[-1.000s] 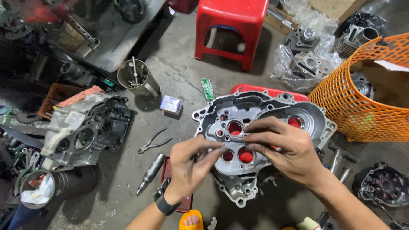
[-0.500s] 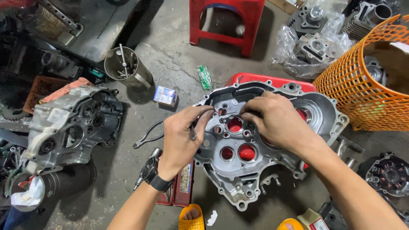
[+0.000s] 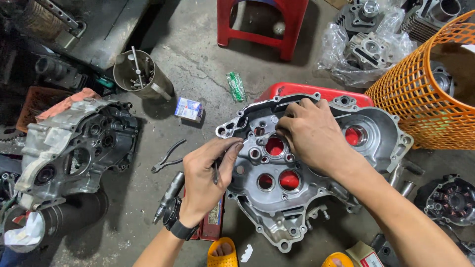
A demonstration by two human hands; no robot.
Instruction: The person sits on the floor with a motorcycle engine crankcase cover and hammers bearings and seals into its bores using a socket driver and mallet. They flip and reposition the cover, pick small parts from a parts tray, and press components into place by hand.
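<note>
A silver engine crankcase half (image 3: 297,198) lies flat on a red tray (image 3: 316,92) on the concrete floor, red showing through its round bores. My right hand (image 3: 311,136) rests on its upper middle, fingers curled and pressing at the bearing holes near the top left. My left hand (image 3: 205,178), a black watch on the wrist, is at the case's left edge and pinches a thin dark tool between fingers and thumb. What my right fingertips hold is hidden.
A second, dirtier crankcase half (image 3: 74,148) lies at the left. Pliers (image 3: 168,155), a small box (image 3: 189,109), a metal can of tools (image 3: 141,74), a red stool (image 3: 262,24), an orange basket (image 3: 430,94) and bagged cylinder parts (image 3: 366,49) surround the work.
The camera view has shifted down and closer. My left hand has drawn back from the case's centre to its left edge; my right hand stays on the upper middle.
</note>
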